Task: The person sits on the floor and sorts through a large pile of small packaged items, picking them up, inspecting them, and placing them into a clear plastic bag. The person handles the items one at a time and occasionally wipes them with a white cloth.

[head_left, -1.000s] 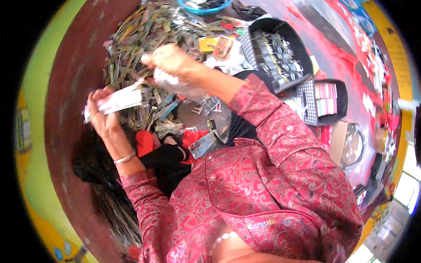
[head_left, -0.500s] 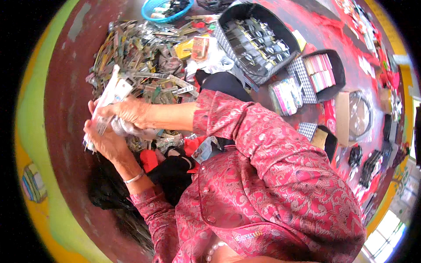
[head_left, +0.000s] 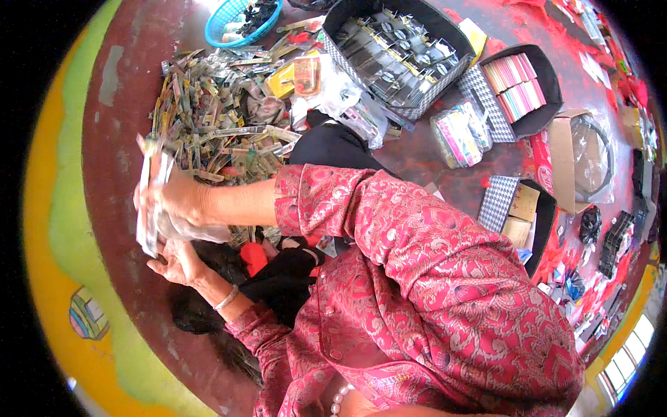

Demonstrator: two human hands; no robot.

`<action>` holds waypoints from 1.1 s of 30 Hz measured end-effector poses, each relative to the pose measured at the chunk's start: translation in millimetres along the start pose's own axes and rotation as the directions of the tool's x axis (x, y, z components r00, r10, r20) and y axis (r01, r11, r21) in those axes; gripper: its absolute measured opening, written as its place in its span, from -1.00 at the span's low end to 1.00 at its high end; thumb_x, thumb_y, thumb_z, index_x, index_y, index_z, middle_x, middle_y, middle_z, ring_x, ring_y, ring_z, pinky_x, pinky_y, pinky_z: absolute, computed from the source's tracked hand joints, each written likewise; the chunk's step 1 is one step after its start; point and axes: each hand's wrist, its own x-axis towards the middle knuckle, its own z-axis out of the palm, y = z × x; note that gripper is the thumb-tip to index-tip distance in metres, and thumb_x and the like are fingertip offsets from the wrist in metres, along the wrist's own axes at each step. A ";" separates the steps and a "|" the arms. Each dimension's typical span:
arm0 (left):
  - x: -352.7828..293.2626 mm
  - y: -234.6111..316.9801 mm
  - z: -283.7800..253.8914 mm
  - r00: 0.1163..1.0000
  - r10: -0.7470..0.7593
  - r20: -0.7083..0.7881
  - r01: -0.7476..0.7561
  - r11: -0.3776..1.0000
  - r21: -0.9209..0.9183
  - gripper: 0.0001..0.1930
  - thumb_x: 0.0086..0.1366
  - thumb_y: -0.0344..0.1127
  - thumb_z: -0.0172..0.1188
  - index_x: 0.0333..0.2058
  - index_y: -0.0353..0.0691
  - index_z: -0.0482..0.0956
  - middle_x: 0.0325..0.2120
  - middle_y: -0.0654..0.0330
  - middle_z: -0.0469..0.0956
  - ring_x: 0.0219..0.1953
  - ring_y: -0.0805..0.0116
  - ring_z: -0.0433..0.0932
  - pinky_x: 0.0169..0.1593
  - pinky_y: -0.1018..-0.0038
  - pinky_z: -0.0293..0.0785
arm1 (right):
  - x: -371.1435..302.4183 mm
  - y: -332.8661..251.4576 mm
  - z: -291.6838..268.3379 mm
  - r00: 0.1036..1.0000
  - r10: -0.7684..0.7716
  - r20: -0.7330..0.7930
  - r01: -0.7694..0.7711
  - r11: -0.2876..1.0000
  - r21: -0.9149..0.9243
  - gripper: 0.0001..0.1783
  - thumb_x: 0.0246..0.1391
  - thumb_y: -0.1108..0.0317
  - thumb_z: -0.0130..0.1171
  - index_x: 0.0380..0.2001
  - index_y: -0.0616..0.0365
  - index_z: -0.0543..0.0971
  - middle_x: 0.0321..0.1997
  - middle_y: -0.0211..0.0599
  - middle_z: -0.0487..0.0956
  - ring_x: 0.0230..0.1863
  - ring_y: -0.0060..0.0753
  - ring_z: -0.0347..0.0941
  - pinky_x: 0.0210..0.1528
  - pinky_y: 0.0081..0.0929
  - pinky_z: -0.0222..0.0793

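My right hand [head_left: 179, 198] is closed around a bundle of narrow, flat white packets [head_left: 147, 208], smeared by motion. A pale, crumpled cloth or bag [head_left: 198, 229] hangs beneath that hand; I cannot tell which it is. Just below the bundle's lower end is my left hand [head_left: 180, 263], palm up with its fingers apart, a bracelet on its wrist. Beyond my hands a large loose heap of narrow packaged strips [head_left: 208, 125] covers the floor.
Behind the heap stands a blue plastic basket [head_left: 240, 35]. Farther right are a checkered bin of black-and-clear packets [head_left: 399, 59], a bin of pink and white packets [head_left: 514, 90], a bagged stack [head_left: 460, 135] and a cardboard box [head_left: 566, 163]. A yellow package [head_left: 281, 80] lies beside the heap.
My left hand has come off the white packets and opened below them. The right hand still holds the bundle, now more upright and a little lower. The whole view has shifted slightly.
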 end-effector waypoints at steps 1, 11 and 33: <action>-3.5 -5.1 0.2 1.000 0.004 -0.028 -0.002 0.999 0.041 -0.27 -0.07 -0.08 0.20 0.08 -0.22 0.19 0.19 0.03 -0.04 0.23 0.03 -0.13 0.23 0.03 -0.35 | 12.0 -3.3 -7.0 0.998 -0.059 0.025 0.060 0.998 -0.015 -0.89 -0.17 0.59 -0.01 -0.51 0.17 0.32 -0.61 -0.33 0.42 -0.56 -0.50 0.38 -0.48 -0.53 0.34; -34.1 -82.8 75.2 0.977 -0.168 -0.129 0.211 0.792 0.572 -0.46 0.25 -0.10 -0.10 0.12 -0.22 0.04 0.04 0.09 0.20 0.07 0.25 0.21 0.09 0.30 0.16 | -5.4 -18.8 9.2 0.976 -0.207 -0.059 0.197 0.969 -0.151 -0.68 -0.19 0.39 0.15 -0.27 0.19 0.43 -0.34 -0.37 0.51 -0.24 -0.60 0.39 -0.22 -0.59 0.28; 60.3 -154.8 30.6 0.890 -0.390 0.235 -0.393 -0.399 0.828 -0.54 -0.10 -0.61 -0.03 -0.14 -0.19 0.43 -0.24 0.17 0.48 -0.21 0.27 0.47 -0.11 0.49 0.35 | -143.5 -282.1 -226.4 0.772 -0.589 -0.240 0.113 0.499 -0.859 -0.87 -0.08 0.42 0.06 -0.46 0.25 0.38 -0.64 -0.38 0.35 -0.65 -0.56 0.28 -0.48 -0.49 0.36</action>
